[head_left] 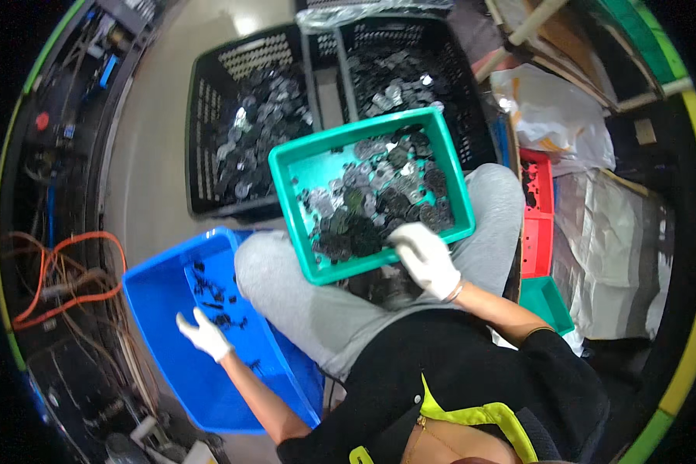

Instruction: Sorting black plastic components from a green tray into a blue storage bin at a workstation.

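A green tray (317, 267) rests tilted across my grey-trousered knees. It holds many small, dark, flat pieces (363, 234), mostly round, with some shiny ones among them. My right hand (425, 261), in a white glove, reaches over the tray's near rim. Its fingers are curled together at the edge of the pile, and what they hold, if anything, is hidden. To the left, my white-gloved left hand (205, 336) hovers over a blue bin (170, 340) with thumb and fingers apart, holding nothing. Small black pieces (216, 294) lie scattered on the bin's floor.
Two black crates (209, 139) (472, 116) of similar flat pieces stand beyond the tray. Red trays (539, 246) and a small green tray (547, 301) sit at the right, beside plastic sheeting (588, 240). Orange cable (93, 234) loops by machinery at the left.
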Demonstrator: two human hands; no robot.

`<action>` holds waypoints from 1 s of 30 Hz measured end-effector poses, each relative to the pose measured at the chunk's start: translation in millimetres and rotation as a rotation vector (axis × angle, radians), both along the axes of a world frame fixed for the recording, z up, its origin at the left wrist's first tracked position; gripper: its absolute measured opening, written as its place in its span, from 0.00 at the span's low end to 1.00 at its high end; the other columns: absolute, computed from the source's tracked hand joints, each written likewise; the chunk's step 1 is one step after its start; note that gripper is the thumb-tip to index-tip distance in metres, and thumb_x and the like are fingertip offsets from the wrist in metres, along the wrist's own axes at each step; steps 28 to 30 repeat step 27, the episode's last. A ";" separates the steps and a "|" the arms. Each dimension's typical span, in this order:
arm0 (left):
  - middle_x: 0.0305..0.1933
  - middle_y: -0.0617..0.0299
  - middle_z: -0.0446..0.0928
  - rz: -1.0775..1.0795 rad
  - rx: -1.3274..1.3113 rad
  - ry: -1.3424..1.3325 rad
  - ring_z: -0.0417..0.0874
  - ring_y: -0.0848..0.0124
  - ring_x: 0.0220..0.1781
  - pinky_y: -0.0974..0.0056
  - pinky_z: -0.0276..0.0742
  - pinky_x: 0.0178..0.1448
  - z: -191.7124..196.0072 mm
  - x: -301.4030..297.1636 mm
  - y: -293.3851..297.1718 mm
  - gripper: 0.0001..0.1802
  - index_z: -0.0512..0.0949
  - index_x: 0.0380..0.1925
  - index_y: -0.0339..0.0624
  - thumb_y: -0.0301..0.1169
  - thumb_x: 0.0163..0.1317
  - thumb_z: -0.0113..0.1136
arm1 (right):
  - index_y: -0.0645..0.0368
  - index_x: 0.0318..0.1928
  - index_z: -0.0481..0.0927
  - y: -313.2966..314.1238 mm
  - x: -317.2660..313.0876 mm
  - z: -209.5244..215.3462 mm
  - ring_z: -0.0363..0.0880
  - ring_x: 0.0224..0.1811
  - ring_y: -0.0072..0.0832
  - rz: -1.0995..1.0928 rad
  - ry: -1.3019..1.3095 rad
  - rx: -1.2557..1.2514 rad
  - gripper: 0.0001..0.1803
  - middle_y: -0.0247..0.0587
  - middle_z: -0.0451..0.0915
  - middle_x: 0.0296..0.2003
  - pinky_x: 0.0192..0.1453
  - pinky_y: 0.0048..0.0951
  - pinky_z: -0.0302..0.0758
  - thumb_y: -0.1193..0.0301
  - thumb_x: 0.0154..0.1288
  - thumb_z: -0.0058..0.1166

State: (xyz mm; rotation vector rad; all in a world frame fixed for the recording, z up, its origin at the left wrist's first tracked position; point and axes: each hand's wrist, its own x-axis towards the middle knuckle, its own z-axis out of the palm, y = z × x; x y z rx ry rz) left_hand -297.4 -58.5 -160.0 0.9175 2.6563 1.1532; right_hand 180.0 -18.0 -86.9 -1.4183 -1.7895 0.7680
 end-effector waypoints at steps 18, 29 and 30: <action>0.56 0.33 0.68 -0.759 -0.355 -0.029 0.71 0.39 0.56 0.42 0.69 0.56 50.5 276.5 154.0 0.36 0.50 0.66 0.36 0.21 0.56 0.49 | 0.64 0.50 0.66 103.0 117.8 -68.5 0.79 0.38 0.54 -0.443 -0.555 -0.244 0.19 0.59 0.78 0.35 0.43 0.51 0.75 0.62 0.66 0.43; 0.67 0.42 0.63 -0.813 -0.242 -0.055 0.70 0.50 0.63 0.51 0.62 0.67 -4.1 222.5 356.6 0.40 0.49 0.71 0.49 0.23 0.56 0.44 | 0.60 0.46 0.67 267.9 100.9 -69.8 0.77 0.44 0.55 -0.368 -0.300 -0.261 0.20 0.61 0.76 0.41 0.48 0.47 0.73 0.56 0.67 0.42; 0.67 0.42 0.63 -0.813 -0.242 -0.055 0.70 0.50 0.63 0.51 0.62 0.67 -4.1 222.5 356.6 0.40 0.49 0.71 0.49 0.23 0.56 0.44 | 0.60 0.46 0.67 267.9 100.9 -69.8 0.77 0.44 0.55 -0.368 -0.300 -0.261 0.20 0.61 0.76 0.41 0.48 0.47 0.73 0.56 0.67 0.42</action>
